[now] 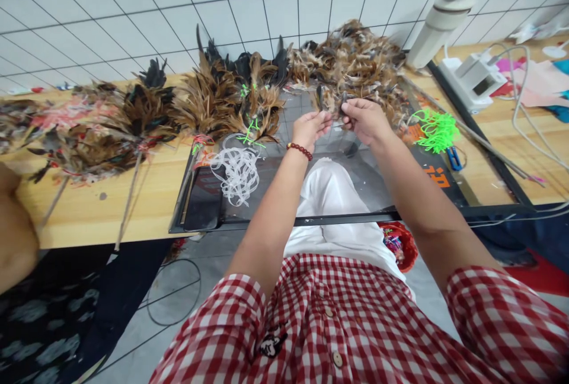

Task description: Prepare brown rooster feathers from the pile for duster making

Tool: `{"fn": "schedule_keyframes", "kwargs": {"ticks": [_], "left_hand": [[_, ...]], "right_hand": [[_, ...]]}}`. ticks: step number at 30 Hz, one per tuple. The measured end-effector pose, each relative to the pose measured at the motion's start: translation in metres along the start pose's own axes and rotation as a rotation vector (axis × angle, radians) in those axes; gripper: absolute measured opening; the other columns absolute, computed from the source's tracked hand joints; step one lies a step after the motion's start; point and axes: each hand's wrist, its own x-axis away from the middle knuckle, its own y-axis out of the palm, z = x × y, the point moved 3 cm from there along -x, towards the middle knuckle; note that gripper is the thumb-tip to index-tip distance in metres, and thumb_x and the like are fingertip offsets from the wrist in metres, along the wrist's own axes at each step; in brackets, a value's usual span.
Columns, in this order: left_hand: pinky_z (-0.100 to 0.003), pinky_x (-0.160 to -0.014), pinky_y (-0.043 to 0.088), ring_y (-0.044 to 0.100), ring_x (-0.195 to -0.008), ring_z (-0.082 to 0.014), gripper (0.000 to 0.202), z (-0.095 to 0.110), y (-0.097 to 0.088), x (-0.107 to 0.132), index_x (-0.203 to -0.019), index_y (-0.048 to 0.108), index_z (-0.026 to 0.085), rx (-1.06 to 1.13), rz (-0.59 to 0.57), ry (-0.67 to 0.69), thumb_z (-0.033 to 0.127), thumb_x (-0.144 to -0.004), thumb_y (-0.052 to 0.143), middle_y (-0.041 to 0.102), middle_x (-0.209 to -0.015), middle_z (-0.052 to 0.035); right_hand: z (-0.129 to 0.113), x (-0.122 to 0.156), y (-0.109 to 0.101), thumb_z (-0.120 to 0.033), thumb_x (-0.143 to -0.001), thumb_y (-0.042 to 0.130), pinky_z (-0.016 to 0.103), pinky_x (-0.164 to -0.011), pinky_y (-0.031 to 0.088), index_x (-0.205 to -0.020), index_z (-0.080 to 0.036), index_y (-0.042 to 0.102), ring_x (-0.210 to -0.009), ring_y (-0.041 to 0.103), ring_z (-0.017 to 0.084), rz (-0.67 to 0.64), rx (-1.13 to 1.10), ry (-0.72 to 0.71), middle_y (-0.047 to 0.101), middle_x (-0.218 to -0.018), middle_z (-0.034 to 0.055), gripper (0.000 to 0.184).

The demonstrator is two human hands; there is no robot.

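Note:
Over a dark glass panel, my left hand is closed with its fingertips pinched around a small dark feather standing upright. Close by on the right, my right hand pinches another dark feather between thumb and fingers. The two hands are a short gap apart. Just behind them lies a loose heap of brown feathers. Bundles of brown and black feathers stand to the left of my hands, some tied with green string.
White looped strips and a black phone lie on the panel's left side. Right are green strings, a blue-handled tool, a bottle and a power strip. Feather dusters and another person's arm are left.

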Motion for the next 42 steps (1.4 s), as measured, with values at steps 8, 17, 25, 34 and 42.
{"fn": "schedule_keyframes", "kwargs": {"ticks": [8,17,25,34,42], "left_hand": [[-0.022,-0.08,0.057,0.076,-0.083,-0.0125,0.009,0.004,0.001,-0.004,-0.083,0.073,0.016,-0.182,0.096,0.206,0.021,-0.09,0.077,0.079,-0.086,-0.0028],[-0.021,-0.061,0.048,0.059,-0.052,-0.0088,0.03,-0.007,0.009,-0.008,-0.06,0.066,0.017,-0.658,-0.01,0.304,0.013,-0.09,0.068,0.062,-0.057,0.0021],[-0.019,-0.073,0.057,0.066,-0.06,-0.0062,0.018,-0.001,0.007,0.001,-0.079,0.065,0.016,-0.193,0.027,0.014,0.016,-0.096,0.066,0.07,-0.068,0.0015],[-0.03,-0.108,0.057,0.078,-0.096,-0.0129,0.01,-0.006,0.007,0.005,-0.101,0.074,0.016,0.177,-0.053,-0.191,0.02,-0.096,0.067,0.081,-0.089,-0.0038],[-0.016,-0.088,0.058,0.068,-0.063,-0.004,0.008,0.002,0.006,0.008,-0.095,0.071,0.016,0.263,0.095,-0.133,0.015,-0.1,0.065,0.071,-0.068,0.0028]], "right_hand": [[-0.009,0.013,0.001,-0.022,-0.084,0.061,0.042,-0.081,0.051,-0.092,-0.019,0.077,-0.091,0.072,0.031,0.023,1.021,-0.493,0.079,-0.092,0.0111,0.018],[-0.01,0.019,0.012,-0.027,-0.095,0.048,0.049,-0.088,0.044,-0.1,-0.017,0.078,-0.104,0.066,0.037,-0.06,1.355,-0.59,0.076,-0.101,0.0188,0.032],[-0.009,0.002,-0.025,-0.037,-0.101,0.049,0.055,-0.092,0.048,-0.113,-0.024,0.074,-0.11,0.064,0.037,0.128,1.208,-0.636,0.072,-0.115,0.0162,0.031],[-0.004,0.013,0.004,-0.065,-0.095,0.062,0.054,-0.099,0.049,-0.148,-0.026,0.056,-0.13,0.058,0.039,0.004,1.131,-0.774,0.059,-0.145,0.0173,0.066],[-0.017,0.002,-0.034,-0.043,-0.106,0.04,0.056,-0.099,0.046,-0.129,-0.024,0.072,-0.118,0.061,0.037,0.082,1.254,-0.598,0.069,-0.129,0.0172,0.043]]}}
